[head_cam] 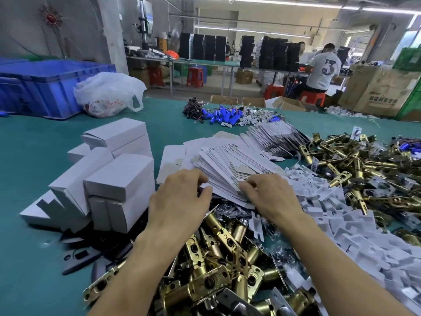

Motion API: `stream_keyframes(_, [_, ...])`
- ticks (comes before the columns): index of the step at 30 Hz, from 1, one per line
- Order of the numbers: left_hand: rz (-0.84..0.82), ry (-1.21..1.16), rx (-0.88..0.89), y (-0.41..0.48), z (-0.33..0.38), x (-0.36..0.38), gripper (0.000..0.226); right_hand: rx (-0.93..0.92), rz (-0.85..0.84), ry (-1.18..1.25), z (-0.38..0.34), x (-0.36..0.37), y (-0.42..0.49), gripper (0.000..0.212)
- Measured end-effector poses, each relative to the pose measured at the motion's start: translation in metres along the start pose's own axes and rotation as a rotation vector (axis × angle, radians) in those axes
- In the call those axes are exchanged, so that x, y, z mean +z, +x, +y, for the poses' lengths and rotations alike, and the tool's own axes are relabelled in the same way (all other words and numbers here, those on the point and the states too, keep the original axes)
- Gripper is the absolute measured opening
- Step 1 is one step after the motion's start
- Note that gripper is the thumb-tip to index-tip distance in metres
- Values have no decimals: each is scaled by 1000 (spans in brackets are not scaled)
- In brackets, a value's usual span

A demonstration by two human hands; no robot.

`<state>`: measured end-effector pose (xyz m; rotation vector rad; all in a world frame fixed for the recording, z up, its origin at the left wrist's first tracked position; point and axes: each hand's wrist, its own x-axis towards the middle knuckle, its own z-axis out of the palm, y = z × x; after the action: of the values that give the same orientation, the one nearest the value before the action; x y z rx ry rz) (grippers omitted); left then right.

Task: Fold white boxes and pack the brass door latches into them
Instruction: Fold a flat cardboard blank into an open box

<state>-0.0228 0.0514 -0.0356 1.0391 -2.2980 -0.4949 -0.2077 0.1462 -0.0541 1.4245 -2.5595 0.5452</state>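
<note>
A fanned stack of flat white box blanks lies across the middle of the green table. My left hand and my right hand both reach to its near edge, fingers curled and pinching the top blanks. Folded white boxes are piled to the left of my hands. Brass door latches lie heaped under my forearms, and a second heap of latches spreads at the right. White card inserts are scattered between the two heaps.
Blue batteries with wires sit at the table's far side. A white plastic bag and a blue crate stand far left. Dark plates lie near the folded boxes. A seated person works beyond the table.
</note>
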Motion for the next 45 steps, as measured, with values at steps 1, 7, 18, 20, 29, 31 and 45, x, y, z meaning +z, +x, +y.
stream_keyframes(1, [-14, -22, 0, -1, 0, 1, 20, -1, 5, 25, 2, 0, 0, 38])
stream_keyframes(7, [-45, -46, 16, -2, 1, 2, 17, 55, 14, 257, 11, 5, 0, 28])
stream_keyframes(18, [-117, -332, 6, -3, 6, 3, 7, -43, 26, -122, -8, 2, -1, 22])
stream_keyframes(20, [-169, -545, -51, -3, 10, 1, 9, -66, 117, -71, -14, -7, -6, 19])
stream_keyframes(29, [-525, -1461, -499, 1, 21, -15, 67, -276, 388, 609, -68, -37, -77, 9])
stream_keyframes(31, [-574, -1509, -466, 2, 21, -12, 82, -342, 219, 588, -69, -36, -83, 12])
stream_keyframes(45, [-903, -1732, -284, -11, 23, -4, 81, -356, 309, 547, -49, -42, -78, 53])
